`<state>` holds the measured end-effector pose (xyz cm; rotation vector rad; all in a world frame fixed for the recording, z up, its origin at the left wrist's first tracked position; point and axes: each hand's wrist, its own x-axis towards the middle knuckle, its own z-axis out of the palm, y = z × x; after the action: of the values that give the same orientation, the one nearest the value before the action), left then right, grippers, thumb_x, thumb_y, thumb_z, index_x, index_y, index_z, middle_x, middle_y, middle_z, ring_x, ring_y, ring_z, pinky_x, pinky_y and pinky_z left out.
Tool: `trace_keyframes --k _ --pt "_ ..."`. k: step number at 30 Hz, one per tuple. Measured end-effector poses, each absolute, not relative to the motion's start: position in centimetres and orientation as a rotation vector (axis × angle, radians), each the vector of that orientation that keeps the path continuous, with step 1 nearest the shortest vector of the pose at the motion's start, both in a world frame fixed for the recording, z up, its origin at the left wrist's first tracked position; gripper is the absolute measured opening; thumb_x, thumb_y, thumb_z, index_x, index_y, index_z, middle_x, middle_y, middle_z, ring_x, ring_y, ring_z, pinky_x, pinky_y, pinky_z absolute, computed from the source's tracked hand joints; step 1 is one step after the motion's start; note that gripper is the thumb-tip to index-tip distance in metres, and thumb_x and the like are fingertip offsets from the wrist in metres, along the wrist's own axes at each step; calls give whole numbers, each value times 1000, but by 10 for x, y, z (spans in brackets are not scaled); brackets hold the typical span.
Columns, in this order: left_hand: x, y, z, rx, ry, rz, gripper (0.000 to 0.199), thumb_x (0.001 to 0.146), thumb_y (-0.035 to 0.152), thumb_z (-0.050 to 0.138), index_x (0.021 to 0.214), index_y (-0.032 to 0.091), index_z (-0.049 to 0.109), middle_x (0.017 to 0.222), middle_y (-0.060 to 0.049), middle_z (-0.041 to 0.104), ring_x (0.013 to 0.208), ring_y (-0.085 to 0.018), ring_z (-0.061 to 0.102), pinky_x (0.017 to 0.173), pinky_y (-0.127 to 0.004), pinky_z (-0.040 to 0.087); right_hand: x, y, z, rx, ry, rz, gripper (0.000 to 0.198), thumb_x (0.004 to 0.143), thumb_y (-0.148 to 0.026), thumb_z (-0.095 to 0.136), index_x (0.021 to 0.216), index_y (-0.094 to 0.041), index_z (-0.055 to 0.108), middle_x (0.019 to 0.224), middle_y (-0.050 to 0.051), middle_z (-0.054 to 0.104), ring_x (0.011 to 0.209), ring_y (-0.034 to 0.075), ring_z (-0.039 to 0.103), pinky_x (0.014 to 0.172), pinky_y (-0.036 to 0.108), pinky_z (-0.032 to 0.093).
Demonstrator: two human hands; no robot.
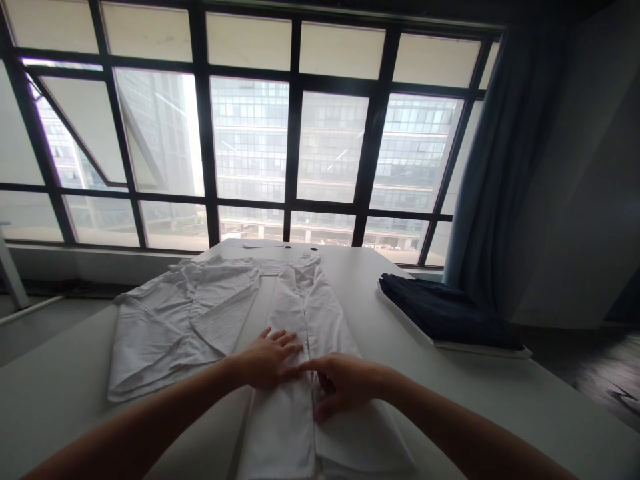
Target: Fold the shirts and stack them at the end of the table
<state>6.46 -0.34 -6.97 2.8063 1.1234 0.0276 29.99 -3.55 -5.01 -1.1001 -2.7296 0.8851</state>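
Softly creased, long white garment (285, 433), hands (270, 362) atop, smooth table (480, 413).

On the table (360, 280), garment (327, 333) lies left of pile (445, 310).

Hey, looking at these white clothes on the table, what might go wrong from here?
The left hand and right hand rest on a white garment; a tug might shift or crease it. The rumpled garment on the left may keep its wrinkles. The dark folded cloth sits near the table's right edge, so a bump could knock it off.
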Motion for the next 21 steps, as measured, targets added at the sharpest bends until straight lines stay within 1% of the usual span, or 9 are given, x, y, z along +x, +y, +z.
trace_keyframes --k 3,6,9,11,13,14,18,19,21 --pt "76 10 -60 2905 843 93 43 93 48 56 133 32 58 151 -6 47 137 -30 43 112 -47 31 305 -38 -45 -1070 -2782 822 67 70 -35 89 132 -23 64 70 -4 59 59 11 54 56 18 38" --pt "87 26 -58 2917 639 189 23 90 35 65 113 31 68 135 -3 60 126 -24 52 109 -38 33 312 -41 -46 -1080 -2760 768 47 73 -32 87 116 -22 72 69 -5 59 58 10 52 57 18 37" --pt "95 40 -60 2911 555 256 6 86 29 72 92 25 72 116 -3 66 111 -21 58 104 -33 35 315 -44 -51 -1071 -2724 777 39 73 -26 86 109 -20 73 66 -6 57 58 10 52 59 18 38" --pt "97 46 -60 2918 511 291 6 85 28 72 84 22 70 110 -3 66 106 -20 58 101 -33 36 316 -45 -55 -1035 -2703 777 25 76 -21 83 99 -17 74 67 -5 58 60 10 53 59 18 38" --pt "99 48 -61 2908 512 366 6 86 27 72 83 22 69 108 -4 65 104 -19 57 100 -32 36 316 -45 -57 -969 -2697 776 13 78 -15 78 90 -15 73 70 -4 60 61 10 54 59 17 39" --pt "100 48 -61 2897 533 413 6 86 27 71 84 22 69 108 -4 65 103 -19 57 101 -33 37 317 -45 -58 -936 -2695 774 11 78 -12 76 88 -14 72 70 -4 61 61 10 54 59 17 39" --pt "103 44 -66 2875 612 467 10 83 28 74 85 21 68 109 -4 64 107 -21 56 103 -35 37 319 -46 -56 -901 -2696 775 18 73 -4 75 88 -14 71 68 -5 59 58 8 52 57 16 37" --pt "103 42 -68 2874 619 460 11 83 29 74 88 21 68 113 -5 64 109 -22 56 103 -36 38 320 -47 -55 -912 -2702 771 19 72 -5 76 88 -14 72 68 -5 59 58 8 52 56 16 37" --pt "103 38 -71 2855 683 483 12 88 28 68 97 22 67 124 -7 62 118 -24 54 105 -39 38 320 -50 -54 -912 -2719 758 20 73 -12 80 92 -15 72 68 -5 59 58 8 53 57 16 38"
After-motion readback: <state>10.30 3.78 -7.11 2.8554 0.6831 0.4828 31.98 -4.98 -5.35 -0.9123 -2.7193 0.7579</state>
